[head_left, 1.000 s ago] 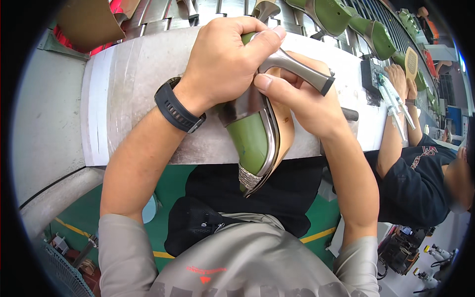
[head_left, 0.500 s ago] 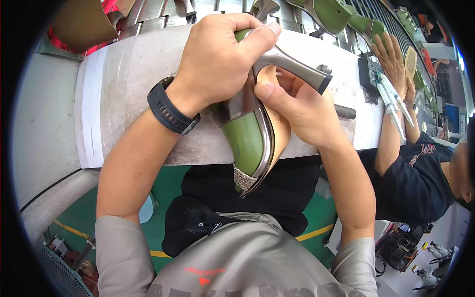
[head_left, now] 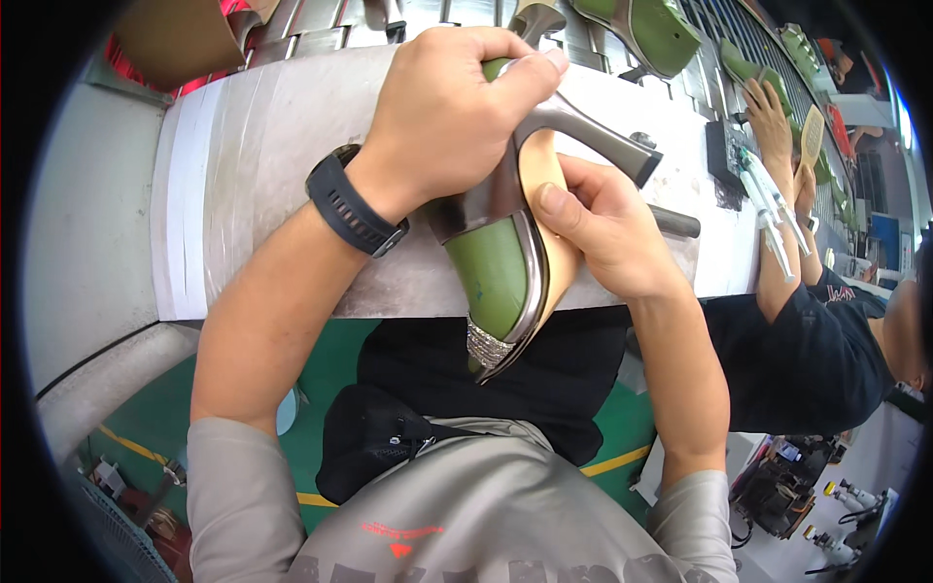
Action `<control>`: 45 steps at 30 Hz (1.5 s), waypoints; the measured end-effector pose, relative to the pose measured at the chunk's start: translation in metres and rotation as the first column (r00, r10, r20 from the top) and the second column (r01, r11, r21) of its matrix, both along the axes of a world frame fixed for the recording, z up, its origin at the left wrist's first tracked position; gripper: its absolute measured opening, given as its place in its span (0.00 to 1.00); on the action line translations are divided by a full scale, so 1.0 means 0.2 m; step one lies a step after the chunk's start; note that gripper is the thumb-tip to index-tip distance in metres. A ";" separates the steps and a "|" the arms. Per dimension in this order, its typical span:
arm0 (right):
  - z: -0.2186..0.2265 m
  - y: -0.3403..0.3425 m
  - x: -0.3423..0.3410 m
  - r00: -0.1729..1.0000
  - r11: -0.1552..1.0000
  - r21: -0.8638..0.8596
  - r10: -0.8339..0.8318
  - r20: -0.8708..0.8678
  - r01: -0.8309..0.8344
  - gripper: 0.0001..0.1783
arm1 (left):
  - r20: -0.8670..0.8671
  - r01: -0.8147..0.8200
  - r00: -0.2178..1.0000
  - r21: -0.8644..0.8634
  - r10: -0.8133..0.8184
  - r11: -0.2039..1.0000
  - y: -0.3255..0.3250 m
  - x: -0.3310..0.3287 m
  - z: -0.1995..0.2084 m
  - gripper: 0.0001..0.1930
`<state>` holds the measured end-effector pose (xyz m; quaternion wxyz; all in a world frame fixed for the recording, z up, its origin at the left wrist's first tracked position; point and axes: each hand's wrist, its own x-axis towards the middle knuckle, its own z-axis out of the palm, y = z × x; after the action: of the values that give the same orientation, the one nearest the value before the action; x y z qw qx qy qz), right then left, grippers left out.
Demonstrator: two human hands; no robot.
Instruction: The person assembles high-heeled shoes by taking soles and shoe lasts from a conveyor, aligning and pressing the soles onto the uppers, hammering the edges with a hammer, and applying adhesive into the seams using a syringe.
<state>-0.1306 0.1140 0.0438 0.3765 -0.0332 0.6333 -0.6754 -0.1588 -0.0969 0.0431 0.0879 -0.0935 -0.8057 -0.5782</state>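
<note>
A high-heeled shoe [head_left: 535, 277] is tilted toe-down over the near edge of the bench. It has a shiny pewter heel and upper, a tan sole and a sparkly toe band, and a green shoe last [head_left: 496, 277] fills it. My left hand [head_left: 452, 117], below a black wristwatch, is closed around the last and the heel end. On the sole side, my right hand [head_left: 617, 228] presses its thumb against the tan sole near the arch. Its other fingers are partly hidden behind the shoe.
A pale work board [head_left: 282, 165] lies under my hands, with a dark metal rod [head_left: 673, 222] on it. Several syringe-like tubes [head_left: 763, 194] stand in a black holder at the right. Beyond, a conveyor carries more shoes on green lasts [head_left: 661, 39]. A co-worker's hand [head_left: 771, 121] reaches in there.
Both hands and the shoe have shifted slightly right. My right thumb has slid down the sole, away from the heel. The co-worker's hand has moved a little, and the conveyor's shoes have shifted right.
</note>
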 end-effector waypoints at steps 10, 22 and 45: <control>0.05 -0.06 0.05 0.989 0.988 0.136 -0.055 -0.134 0.073 0.30 | 0.011 -0.077 0.997 -0.042 0.078 0.996 0.04 0.00 0.02 0.17; 0.15 0.04 0.14 1.000 1.000 0.023 0.013 -0.003 -0.013 0.29 | -0.020 -0.041 0.999 0.017 0.041 0.999 0.02 0.01 0.02 0.18; 0.23 -0.03 0.06 0.477 0.908 0.366 0.233 -0.847 0.206 0.32 | -0.102 -0.236 0.962 0.146 0.252 0.961 -0.31 0.62 -0.04 0.44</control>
<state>-0.1184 0.1087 0.0894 0.0022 -0.2974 0.8642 -0.4059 -0.0343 -0.1590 0.0343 0.2128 -0.0217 -0.7643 -0.6083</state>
